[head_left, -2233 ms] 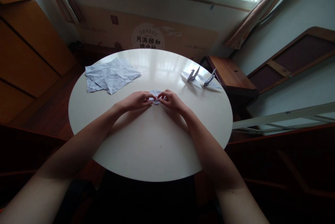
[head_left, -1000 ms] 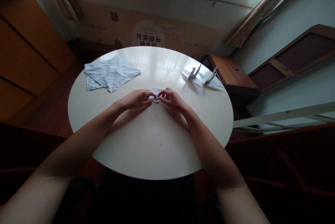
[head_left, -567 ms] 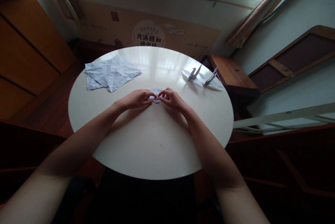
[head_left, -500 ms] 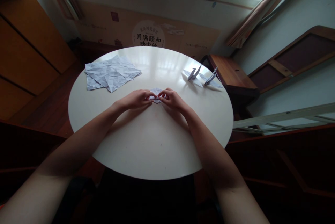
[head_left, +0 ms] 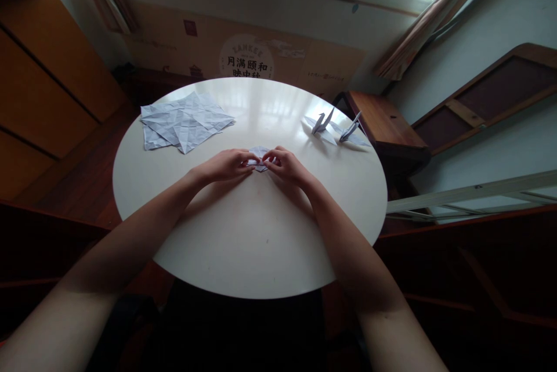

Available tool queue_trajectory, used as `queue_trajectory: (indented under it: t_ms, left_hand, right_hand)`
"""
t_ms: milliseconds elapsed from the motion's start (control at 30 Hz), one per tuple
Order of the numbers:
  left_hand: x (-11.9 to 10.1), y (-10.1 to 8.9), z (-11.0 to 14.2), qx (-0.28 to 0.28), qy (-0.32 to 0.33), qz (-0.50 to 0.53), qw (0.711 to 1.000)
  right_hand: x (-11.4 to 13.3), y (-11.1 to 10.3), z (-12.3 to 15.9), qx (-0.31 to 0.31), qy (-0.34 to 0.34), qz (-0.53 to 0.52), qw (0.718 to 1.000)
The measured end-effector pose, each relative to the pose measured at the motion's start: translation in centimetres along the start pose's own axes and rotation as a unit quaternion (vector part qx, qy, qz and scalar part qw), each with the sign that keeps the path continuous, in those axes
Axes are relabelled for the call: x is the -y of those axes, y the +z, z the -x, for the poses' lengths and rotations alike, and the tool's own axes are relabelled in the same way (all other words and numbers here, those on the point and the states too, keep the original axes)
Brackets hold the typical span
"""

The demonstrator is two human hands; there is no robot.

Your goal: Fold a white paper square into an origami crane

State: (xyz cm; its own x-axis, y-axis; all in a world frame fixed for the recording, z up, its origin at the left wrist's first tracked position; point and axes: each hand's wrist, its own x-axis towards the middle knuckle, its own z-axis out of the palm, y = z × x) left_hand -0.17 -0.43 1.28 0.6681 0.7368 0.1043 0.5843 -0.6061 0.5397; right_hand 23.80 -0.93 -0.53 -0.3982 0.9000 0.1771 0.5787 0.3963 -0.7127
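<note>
A small piece of folded paper lies on the white round table between my two hands. My left hand grips its left side, with thumb and fingers pressed together on it. From the other side my right hand pinches the paper close to its middle. The fingertips of both hands nearly meet, and they hide much of the paper. The near edge of the paper shows as a shallow point below the fingers.
Creased sheets of paper lie spread in a pile at the table's far left. Two folded paper cranes, a left crane and a right crane, stand at the far right. The white table has a rounded edge; a wooden stool stands beyond it.
</note>
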Motion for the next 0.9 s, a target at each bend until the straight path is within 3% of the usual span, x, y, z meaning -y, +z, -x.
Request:
queue_trajectory:
  t_ms: [900]
  left_hand:
    - [0.52,0.23,-0.16,-0.002,0.003,-0.003,1.0]
  right_hand:
    - [0.27,-0.13,0.04,0.002,0.006,0.003,1.0]
